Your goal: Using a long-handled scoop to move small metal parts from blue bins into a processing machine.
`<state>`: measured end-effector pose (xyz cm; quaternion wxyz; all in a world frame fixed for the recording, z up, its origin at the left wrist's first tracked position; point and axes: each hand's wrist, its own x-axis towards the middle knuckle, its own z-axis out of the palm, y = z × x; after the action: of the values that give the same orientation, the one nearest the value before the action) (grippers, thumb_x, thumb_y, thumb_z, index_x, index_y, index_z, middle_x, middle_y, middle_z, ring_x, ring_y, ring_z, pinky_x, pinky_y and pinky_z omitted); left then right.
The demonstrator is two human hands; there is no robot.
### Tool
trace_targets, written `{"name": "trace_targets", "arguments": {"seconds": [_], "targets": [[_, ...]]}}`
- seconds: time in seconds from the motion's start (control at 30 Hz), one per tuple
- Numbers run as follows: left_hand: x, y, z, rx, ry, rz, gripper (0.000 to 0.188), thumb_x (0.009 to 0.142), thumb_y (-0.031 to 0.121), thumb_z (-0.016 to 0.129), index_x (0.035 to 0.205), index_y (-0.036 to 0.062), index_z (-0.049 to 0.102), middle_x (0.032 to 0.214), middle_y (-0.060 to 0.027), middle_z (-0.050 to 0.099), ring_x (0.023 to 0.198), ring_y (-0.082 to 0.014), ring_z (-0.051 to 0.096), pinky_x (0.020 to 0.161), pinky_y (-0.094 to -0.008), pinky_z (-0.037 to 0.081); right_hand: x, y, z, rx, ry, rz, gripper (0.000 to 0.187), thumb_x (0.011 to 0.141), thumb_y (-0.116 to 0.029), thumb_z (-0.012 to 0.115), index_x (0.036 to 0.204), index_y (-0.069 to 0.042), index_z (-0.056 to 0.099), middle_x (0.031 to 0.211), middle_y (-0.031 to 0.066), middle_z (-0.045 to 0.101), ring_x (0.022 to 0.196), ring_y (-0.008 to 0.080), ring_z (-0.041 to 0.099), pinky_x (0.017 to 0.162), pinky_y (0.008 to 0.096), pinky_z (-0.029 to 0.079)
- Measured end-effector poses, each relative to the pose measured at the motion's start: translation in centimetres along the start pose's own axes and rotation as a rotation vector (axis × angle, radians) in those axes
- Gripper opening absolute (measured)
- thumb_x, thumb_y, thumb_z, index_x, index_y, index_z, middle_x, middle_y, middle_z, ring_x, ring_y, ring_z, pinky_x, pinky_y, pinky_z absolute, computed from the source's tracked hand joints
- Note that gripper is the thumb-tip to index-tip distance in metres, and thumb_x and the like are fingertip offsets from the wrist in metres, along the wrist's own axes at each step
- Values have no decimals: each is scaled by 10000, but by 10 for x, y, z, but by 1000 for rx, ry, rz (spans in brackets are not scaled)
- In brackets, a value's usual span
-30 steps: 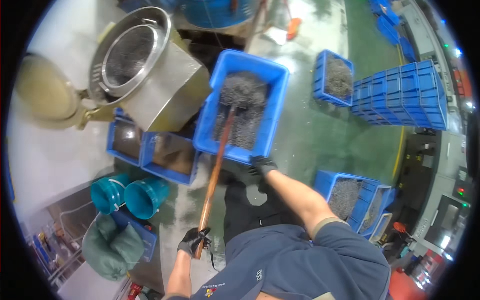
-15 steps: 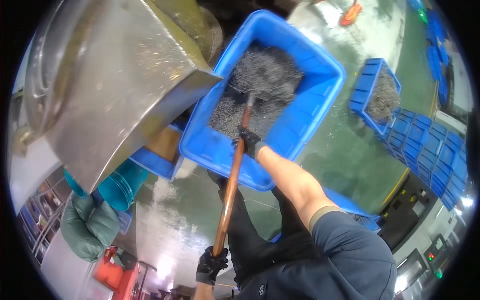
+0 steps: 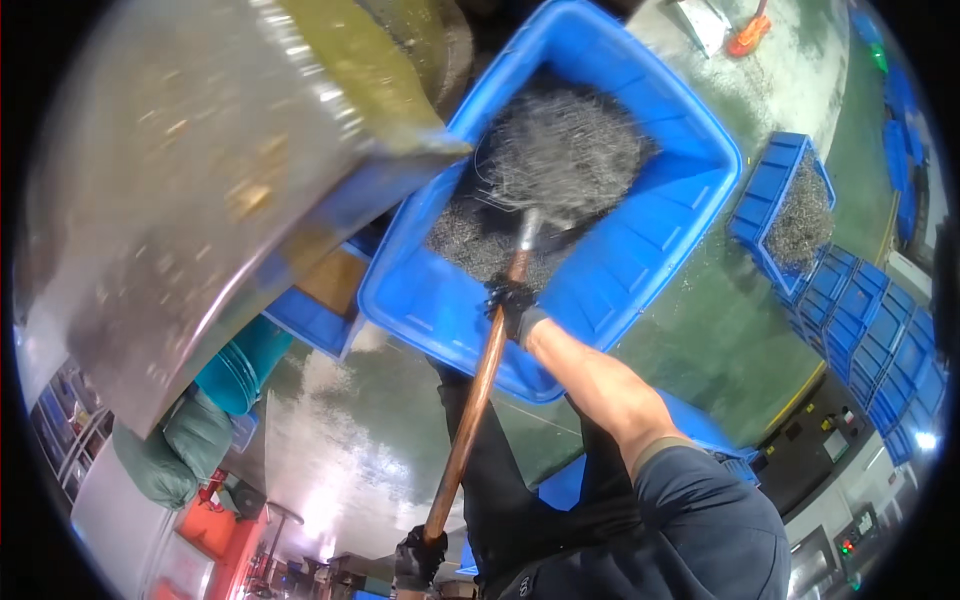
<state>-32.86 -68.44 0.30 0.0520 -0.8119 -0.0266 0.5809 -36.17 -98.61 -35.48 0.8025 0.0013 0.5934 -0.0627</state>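
A shovel with a brown wooden handle slants across the large blue tub. My right hand, in a black glove, is closed round the handle just below its metal socket. Lower down, at the handle's near end, my gloved left hand grips it too. A heap of thin grey metal pieces, like wire or shavings, is piled on the blade and smeared by motion. The heap hides the blade itself. More such grey scrap lies in the tub beneath.
A big metal chute juts over the tub's left edge. On the right stand a blue crate of similar scrap and stacked blue crates. Teal buckets and green sacks are at the left. An orange-headed tool lies far off.
The whole view has shifted, so tub and crates sit farther right. The loaded shovel has moved slightly within the tub, with both hands still on the handle.
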Motion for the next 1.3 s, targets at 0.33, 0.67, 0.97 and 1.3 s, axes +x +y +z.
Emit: {"name": "trace_targets", "arguments": {"seconds": [0.33, 0.67, 0.97, 1.3], "targets": [[-34, -71, 14, -288, -22, 24, 275, 809, 344, 668, 821, 70, 643, 561, -65, 622, 519, -180, 631, 536, -327, 503, -41, 28, -18, 40, 6, -61, 143, 897, -210, 573, 785, -121, 573, 579, 18, 508, 447, 169, 477, 399, 325, 404], [-151, -151, -56, -436, -54, 37, 149, 876, 88, 518, 942, -1, 617, 693, -89, 597, 530, -122, 532, 488, -266, 455, -170, 80, 27, 70, 5, -101, 15, 856, -111, 603, 859, -99, 596, 673, 43, 560, 501, 190, 509, 448, 334, 438], [-217, -268, -198, 27, 51, 325, 257, 768, 323, 716, 848, 83, 667, 564, -41, 612, 491, -121, 603, 507, -279, 491, -317, 133, 116, 96, -7, -359, 278, 880, -158, 502, 603, -136, 484, 518, 43, 466, 448, 189, 482, 413, 323, 407], [-273, -307, -306, 107, 93, 443, 274, 777, 286, 750, 904, 55, 675, 604, -28, 643, 505, -96, 617, 508, -256, 507, -368, 138, 130, 28, -299, -424, 205, 896, -264, 487, 763, -124, 556, 665, 35, 535, 617, 187, 529, 598, 330, 455]]}}
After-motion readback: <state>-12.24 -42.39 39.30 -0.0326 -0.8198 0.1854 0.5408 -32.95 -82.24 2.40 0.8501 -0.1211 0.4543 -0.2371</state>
